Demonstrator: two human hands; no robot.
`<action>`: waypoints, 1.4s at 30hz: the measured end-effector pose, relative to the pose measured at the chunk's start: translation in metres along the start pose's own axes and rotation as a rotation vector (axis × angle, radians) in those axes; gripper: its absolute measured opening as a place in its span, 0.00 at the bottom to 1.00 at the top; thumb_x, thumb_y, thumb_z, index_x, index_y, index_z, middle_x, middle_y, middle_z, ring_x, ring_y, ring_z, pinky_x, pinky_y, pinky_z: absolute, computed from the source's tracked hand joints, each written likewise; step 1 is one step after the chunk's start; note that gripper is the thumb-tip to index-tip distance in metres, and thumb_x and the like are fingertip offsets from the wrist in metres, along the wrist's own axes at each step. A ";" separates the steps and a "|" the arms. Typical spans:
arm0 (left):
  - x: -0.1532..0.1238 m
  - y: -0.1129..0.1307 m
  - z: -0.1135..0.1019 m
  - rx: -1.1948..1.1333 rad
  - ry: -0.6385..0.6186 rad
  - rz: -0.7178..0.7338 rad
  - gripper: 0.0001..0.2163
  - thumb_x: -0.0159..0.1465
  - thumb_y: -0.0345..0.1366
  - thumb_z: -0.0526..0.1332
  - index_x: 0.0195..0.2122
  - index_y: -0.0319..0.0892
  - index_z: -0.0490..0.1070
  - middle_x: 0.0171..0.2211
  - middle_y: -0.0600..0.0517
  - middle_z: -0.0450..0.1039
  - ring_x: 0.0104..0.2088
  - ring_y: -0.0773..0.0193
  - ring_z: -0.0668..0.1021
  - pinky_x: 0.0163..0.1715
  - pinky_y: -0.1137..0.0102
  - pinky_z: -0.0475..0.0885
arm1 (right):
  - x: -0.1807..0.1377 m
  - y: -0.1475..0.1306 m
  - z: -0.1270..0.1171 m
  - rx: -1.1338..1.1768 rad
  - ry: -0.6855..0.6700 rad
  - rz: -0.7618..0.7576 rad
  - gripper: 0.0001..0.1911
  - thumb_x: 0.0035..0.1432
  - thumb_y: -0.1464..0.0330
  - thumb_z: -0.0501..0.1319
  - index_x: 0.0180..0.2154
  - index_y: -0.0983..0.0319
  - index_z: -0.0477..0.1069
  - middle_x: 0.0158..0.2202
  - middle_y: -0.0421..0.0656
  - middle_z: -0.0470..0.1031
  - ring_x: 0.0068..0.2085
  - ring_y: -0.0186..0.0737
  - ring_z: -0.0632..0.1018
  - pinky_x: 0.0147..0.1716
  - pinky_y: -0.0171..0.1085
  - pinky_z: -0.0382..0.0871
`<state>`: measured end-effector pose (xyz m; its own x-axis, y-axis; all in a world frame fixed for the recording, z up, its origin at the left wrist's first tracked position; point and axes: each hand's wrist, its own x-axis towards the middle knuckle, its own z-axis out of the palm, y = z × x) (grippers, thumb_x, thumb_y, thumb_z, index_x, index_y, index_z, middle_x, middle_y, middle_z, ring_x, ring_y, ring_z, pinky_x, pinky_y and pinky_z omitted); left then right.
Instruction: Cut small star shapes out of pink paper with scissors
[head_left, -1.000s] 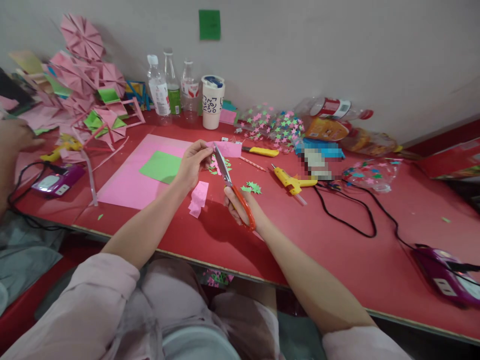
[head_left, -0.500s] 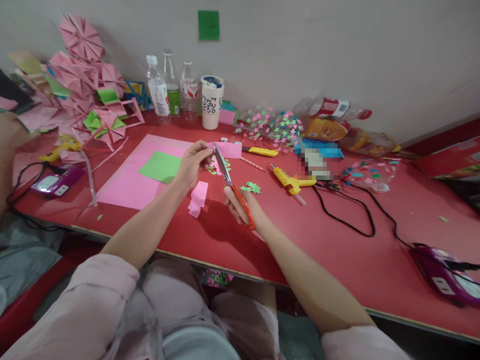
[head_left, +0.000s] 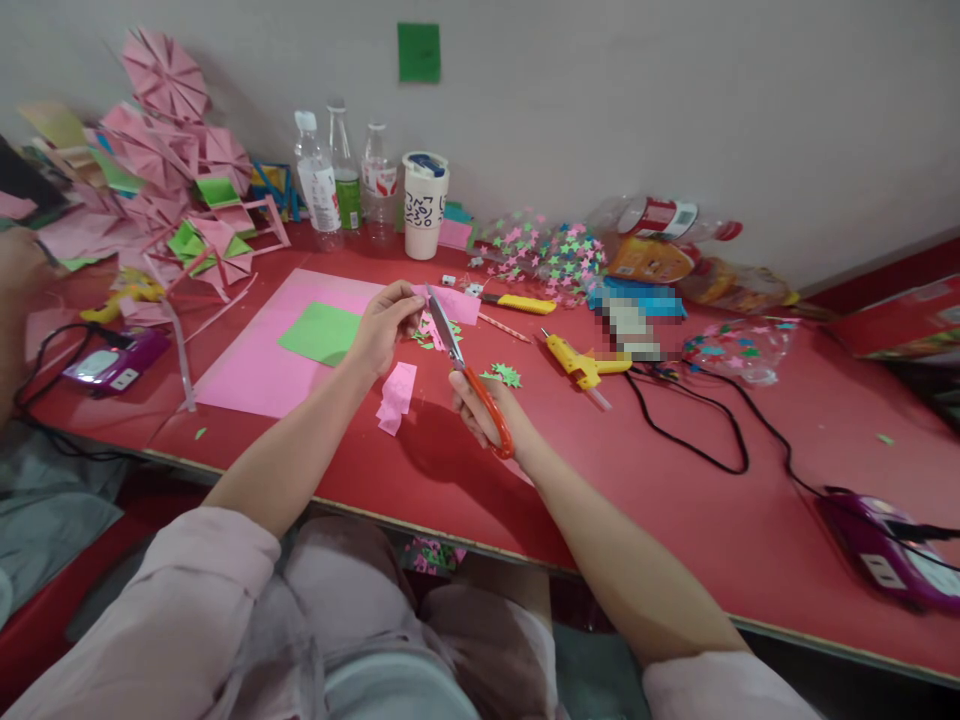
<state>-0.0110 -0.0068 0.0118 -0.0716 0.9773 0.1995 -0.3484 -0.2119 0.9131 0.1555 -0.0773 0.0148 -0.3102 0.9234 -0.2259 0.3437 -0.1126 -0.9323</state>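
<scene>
My left hand (head_left: 388,322) pinches one end of a pink paper strip (head_left: 459,304) above the table. Closed round the orange handles of a pair of scissors (head_left: 486,405) is my right hand (head_left: 480,415). The blades point up and to the left, crossing the strip close to my left fingertips. Beneath lie pink and green paper cuttings (head_left: 431,333). Green paper stars (head_left: 504,375) rest just beyond my right hand. A crumpled pink scrap (head_left: 397,398) is on the table between my forearms. Green paper (head_left: 319,334) lies on a larger pink sheet (head_left: 251,375) to the left.
A yellow cutter (head_left: 526,303) and a yellow glue gun (head_left: 585,360) lie to the right, with black cords. Bottles (head_left: 319,185) and a cup (head_left: 425,205) stand along the wall. Pink paper constructions (head_left: 165,150) fill the back left. Another person's hand (head_left: 21,265) is at far left.
The free end of the pink strip has tilted slightly downward. My hands and the scissors have barely shifted. At far left, the other person's hand has moved a little.
</scene>
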 end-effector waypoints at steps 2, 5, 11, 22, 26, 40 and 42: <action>0.001 0.000 -0.001 0.005 0.004 0.005 0.07 0.54 0.29 0.59 0.21 0.42 0.62 0.15 0.60 0.60 0.15 0.78 0.62 0.15 0.80 0.55 | 0.000 0.000 0.000 0.003 0.000 -0.001 0.26 0.54 0.45 0.55 0.22 0.60 0.57 0.09 0.31 0.53 0.09 0.27 0.57 0.09 0.29 0.53; 0.001 0.000 -0.003 0.032 0.026 0.009 0.06 0.54 0.29 0.59 0.21 0.42 0.62 0.15 0.60 0.61 0.15 0.78 0.63 0.15 0.79 0.56 | 0.001 0.002 -0.001 0.003 -0.010 -0.009 0.26 0.55 0.45 0.55 0.21 0.60 0.57 0.09 0.31 0.53 0.09 0.27 0.57 0.09 0.29 0.53; 0.006 0.002 -0.010 0.055 0.093 0.031 0.05 0.54 0.30 0.59 0.22 0.41 0.65 0.16 0.59 0.61 0.16 0.79 0.63 0.16 0.80 0.57 | 0.003 0.004 -0.002 -0.031 -0.023 -0.020 0.25 0.55 0.47 0.56 0.21 0.60 0.57 0.09 0.31 0.54 0.09 0.27 0.58 0.09 0.29 0.53; 0.006 -0.001 -0.007 0.047 0.073 -0.006 0.06 0.56 0.34 0.60 0.24 0.42 0.65 0.17 0.58 0.65 0.16 0.77 0.65 0.15 0.79 0.59 | 0.003 0.005 0.000 -0.017 -0.014 -0.015 0.23 0.56 0.49 0.57 0.22 0.60 0.58 0.09 0.30 0.53 0.09 0.27 0.57 0.09 0.29 0.54; 0.005 0.002 -0.007 0.063 0.089 0.021 0.05 0.56 0.32 0.59 0.24 0.42 0.65 0.17 0.59 0.65 0.16 0.78 0.66 0.16 0.79 0.60 | 0.004 0.007 -0.001 -0.016 -0.019 -0.009 0.23 0.55 0.49 0.56 0.22 0.60 0.59 0.09 0.31 0.54 0.09 0.27 0.58 0.09 0.29 0.53; 0.004 0.004 -0.008 0.061 0.037 0.047 0.04 0.55 0.30 0.58 0.23 0.42 0.65 0.16 0.60 0.64 0.16 0.78 0.65 0.17 0.80 0.59 | -0.001 0.003 -0.005 -0.033 -0.081 -0.054 0.24 0.57 0.48 0.53 0.24 0.61 0.61 0.10 0.31 0.55 0.11 0.27 0.58 0.11 0.30 0.54; 0.005 0.004 -0.008 0.062 0.033 0.045 0.04 0.55 0.30 0.58 0.24 0.42 0.65 0.17 0.60 0.64 0.16 0.78 0.65 0.17 0.80 0.59 | 0.000 0.003 -0.006 -0.037 -0.085 -0.050 0.24 0.57 0.48 0.53 0.24 0.61 0.61 0.10 0.31 0.55 0.10 0.27 0.58 0.11 0.29 0.54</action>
<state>-0.0200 -0.0031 0.0131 -0.1168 0.9662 0.2300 -0.2857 -0.2544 0.9239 0.1617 -0.0758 0.0140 -0.4012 0.8929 -0.2043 0.3582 -0.0523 -0.9322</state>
